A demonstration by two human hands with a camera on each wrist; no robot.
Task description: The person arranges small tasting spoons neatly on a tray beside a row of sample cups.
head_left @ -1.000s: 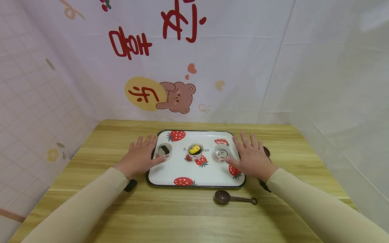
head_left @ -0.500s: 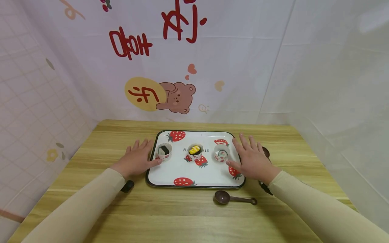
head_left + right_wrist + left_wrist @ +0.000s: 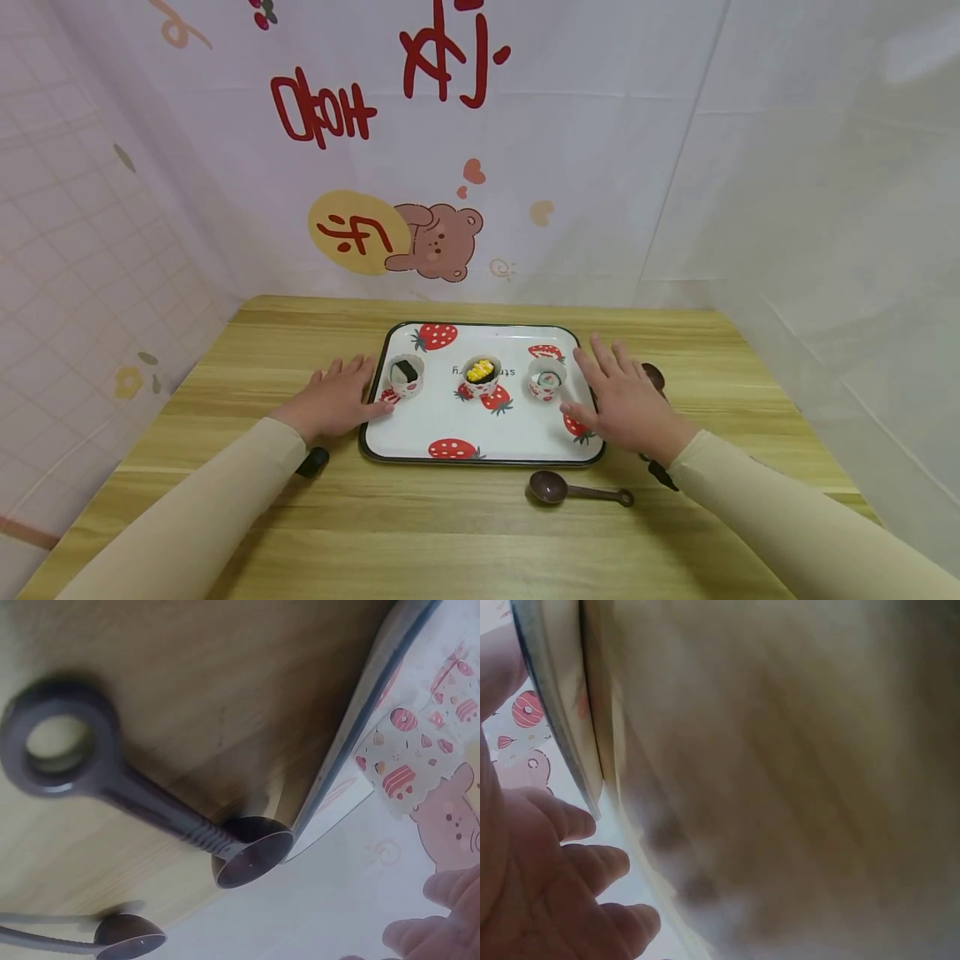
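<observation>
My left hand [image 3: 333,400] is spread at the left rim of a white strawberry-print tray [image 3: 408,433], its thumb over the edge. At the right rim my right hand [image 3: 630,408] lies likewise, fingers straight and thumb pointing inward. Neither hand grips anything. Three small paper cups stand in a row on the tray. The left cup holds a toy rice ball [image 3: 406,372] with a dark band, the middle one a toy sushi [image 3: 481,372] topped with yellow, the right one a toy sushi roll [image 3: 549,380]. In the left wrist view, curled fingertips [image 3: 604,866] show beside the rim.
A brown measuring spoon [image 3: 549,487] lies in front of the tray. Another brown spoon [image 3: 654,377] is partly hidden behind my right hand. Something black [image 3: 313,462] shows beside the left cuff. A printed cloth wall [image 3: 585,167] rises behind the wooden table [image 3: 420,542].
My left hand has drawn back leftward from over the tray, so its fingers overlap the rim less. The right hand has shifted slightly down and right. Cups, tray and front spoon stay put.
</observation>
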